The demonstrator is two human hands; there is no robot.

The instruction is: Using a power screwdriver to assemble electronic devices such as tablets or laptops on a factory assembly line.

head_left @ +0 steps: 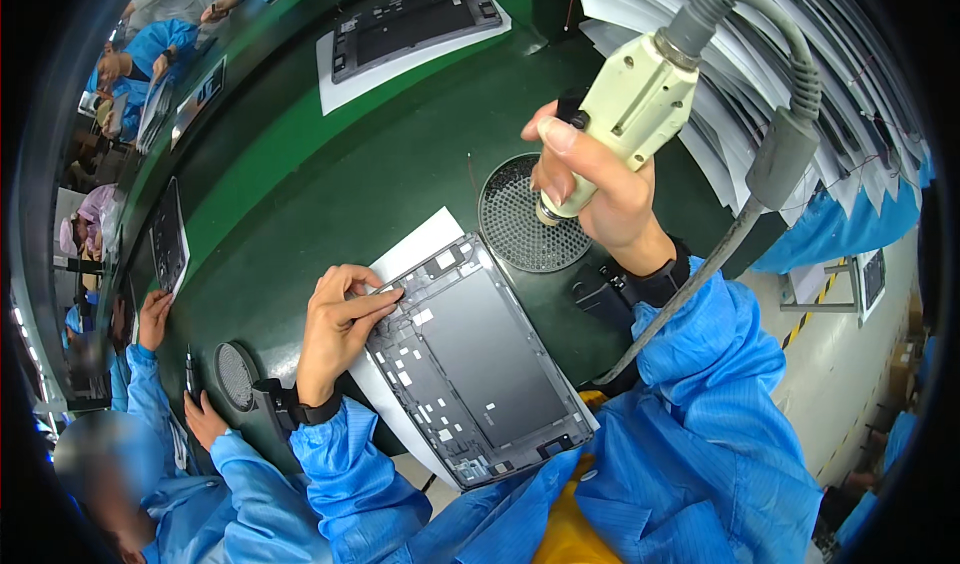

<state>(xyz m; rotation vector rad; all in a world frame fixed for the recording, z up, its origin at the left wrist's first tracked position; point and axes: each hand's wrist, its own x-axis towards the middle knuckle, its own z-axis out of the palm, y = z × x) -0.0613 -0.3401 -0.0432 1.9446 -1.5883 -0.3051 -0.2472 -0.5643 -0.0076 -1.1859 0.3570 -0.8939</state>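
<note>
My right hand [607, 189] is wrapped round a cream electric screwdriver [637, 104], held raised above the bench with its tip end pointing down and left. A thick grey cable leaves its top. Below lies a dark grey tablet housing [492, 334], with small white patches and a large black rectangle, tilted on a white sheet [425, 240]. At the housing's upper left edge, my left hand [345, 322] has thumb and forefinger pinched together, touching it. Whatever the fingertips hold, if anything, is too small to tell. Beyond the housing sits a round dish with a perforated grid [535, 226].
Another tablet housing [415, 29] lies on white paper at the bench's far side. White sheets [700, 74] are stacked at the right. On the left, a co-worker's hands [206, 419] are near a screwdriver [190, 372] and a round dish [236, 376]. The cable [680, 289] hangs beside my right forearm.
</note>
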